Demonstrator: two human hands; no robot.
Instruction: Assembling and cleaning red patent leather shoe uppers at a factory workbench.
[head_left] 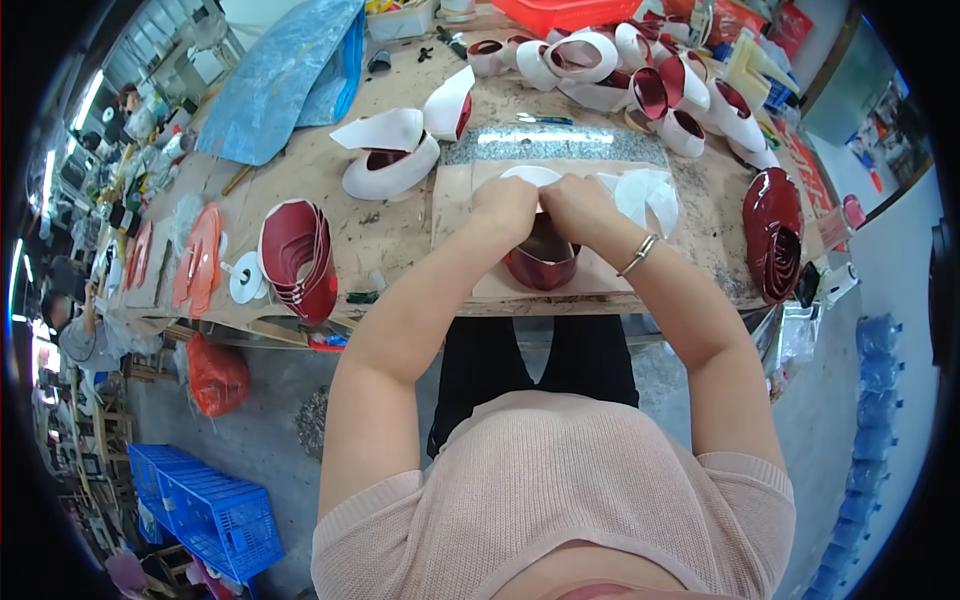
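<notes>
Both hands meet over a work board point(455, 225) at the table's near edge. Between them is a dark red shoe upper point(540, 270), its curved end toward me and a white lining piece point(533, 175) showing past my fingers. My left hand point(505, 208) has its fingers closed on the upper's left side. My right hand point(580, 207), a bracelet on its wrist, pinches the upper right beside it. The fingertips are partly hidden by the backs of the hands. White cut pieces point(645, 195) lie just right of my right hand.
Nested red uppers point(300, 260) stand at left, more glossy red ones point(772, 235) at right. White-lined uppers point(590, 60) pile up at the back; several others point(390, 165) lie left of the board. A blue sheet point(280, 90) covers the far left. Blue crates point(205, 505) sit on the floor.
</notes>
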